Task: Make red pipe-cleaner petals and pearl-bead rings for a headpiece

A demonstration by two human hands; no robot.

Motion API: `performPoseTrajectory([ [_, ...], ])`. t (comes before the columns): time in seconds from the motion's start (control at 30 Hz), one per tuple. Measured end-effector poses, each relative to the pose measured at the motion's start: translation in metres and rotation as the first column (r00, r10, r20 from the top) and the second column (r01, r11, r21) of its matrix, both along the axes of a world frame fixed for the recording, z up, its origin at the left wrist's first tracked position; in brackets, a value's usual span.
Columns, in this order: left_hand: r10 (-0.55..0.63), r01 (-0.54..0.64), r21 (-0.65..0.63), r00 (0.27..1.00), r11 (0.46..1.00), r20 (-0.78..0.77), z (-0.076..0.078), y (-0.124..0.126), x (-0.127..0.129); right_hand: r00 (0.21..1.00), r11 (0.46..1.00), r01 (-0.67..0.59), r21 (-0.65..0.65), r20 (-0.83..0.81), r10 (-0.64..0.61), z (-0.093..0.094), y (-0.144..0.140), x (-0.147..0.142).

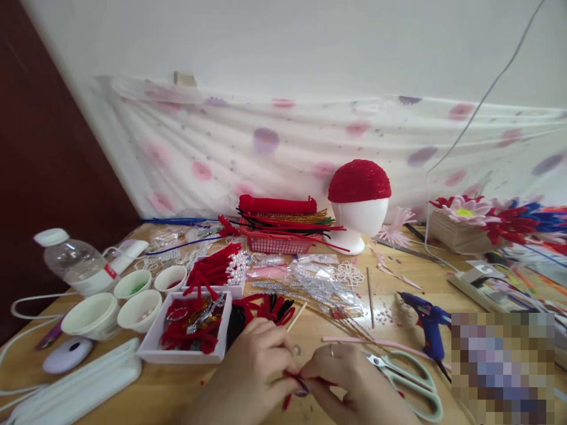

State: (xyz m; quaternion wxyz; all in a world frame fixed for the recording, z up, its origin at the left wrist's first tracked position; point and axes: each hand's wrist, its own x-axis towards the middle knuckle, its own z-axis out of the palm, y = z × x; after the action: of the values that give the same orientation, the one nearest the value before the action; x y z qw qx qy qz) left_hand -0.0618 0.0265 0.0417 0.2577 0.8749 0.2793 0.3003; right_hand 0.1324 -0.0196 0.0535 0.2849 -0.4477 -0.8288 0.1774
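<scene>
Near the table's front edge my left hand point(266, 360) and my right hand point(339, 373) meet, fingertips pinched together. Between them is a small piece of red pipe cleaner point(287, 402), one end hanging below the fingers; most of it is hidden. A ring shows on a right-hand finger. Just right of that hand lie scissors with pale green handles point(410, 372), partly covered by it. Beyond my left hand are red and black pipe cleaners point(270, 307). To its left stands a white box point(186, 354) of red and metallic pieces.
A red basket point(274, 242) of pipe cleaners and a white foam head point(358, 218) with a red cap stand behind. Paper cups point(91, 316) and a bottle point(75, 260) are left. A blue glue gun point(427, 321) and pipe-cleaner flowers point(465, 209) are right.
</scene>
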Motion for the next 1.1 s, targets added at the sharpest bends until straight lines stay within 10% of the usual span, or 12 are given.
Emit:
performPoseTrajectory([
  [0.33, -0.018, 0.074, 0.201, 0.963, 0.977, -0.268, 0.010, -0.001, 0.008, 1.000, 0.995, 0.012, -0.097, -0.002, -0.013, 0.005, 0.002, 0.005],
  [0.57, 0.067, -0.032, -0.132, 0.960, 0.991, 0.270, 0.003, -0.004, 0.001, 0.971, 0.993, 0.076, -0.088, -0.221, -0.094, -0.004, -0.003, 0.008],
  [0.97, 0.515, 0.066, -0.631, 0.516, 0.773, 0.685, -0.031, -0.022, 0.031, 0.784, 0.975, 0.220, 0.040, -0.602, -0.152, -0.034, -0.001, -0.029],
  [1.1, 0.449, 0.109, -0.662, 0.653, 0.742, 0.610, -0.027, -0.017, 0.024, 0.858, 0.971, 0.236, 0.042, -0.477, -0.188, -0.029, -0.002, -0.018],
])
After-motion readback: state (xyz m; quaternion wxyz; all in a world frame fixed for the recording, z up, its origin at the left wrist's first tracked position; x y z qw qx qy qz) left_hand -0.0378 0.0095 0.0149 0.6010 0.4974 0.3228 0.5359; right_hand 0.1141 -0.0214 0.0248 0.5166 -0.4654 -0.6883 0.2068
